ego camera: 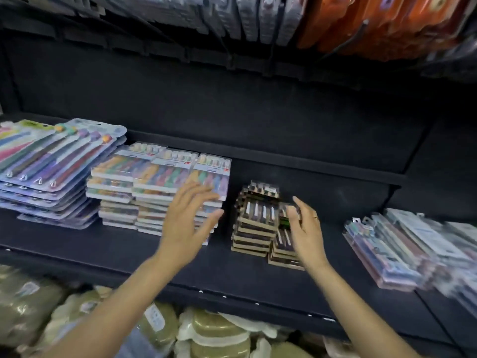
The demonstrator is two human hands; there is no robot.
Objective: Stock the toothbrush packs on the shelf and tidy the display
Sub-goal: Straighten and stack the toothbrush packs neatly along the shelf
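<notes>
Two stacks of brown-edged toothbrush packs stand mid-shelf on the dark shelf. My right hand rests against the right side of the shorter front stack, thumb on its top pack, fingers fairly straight. My left hand hovers open, fingers spread, in front of the stacks of pastel toothbrush packs to the left, holding nothing. Whether it touches them is unclear.
Large purple-backed toothbrush packs are piled at the far left. Clear packs lie at the right, blurred. Hanging goods overhang from above. Bagged greenish items fill the level below.
</notes>
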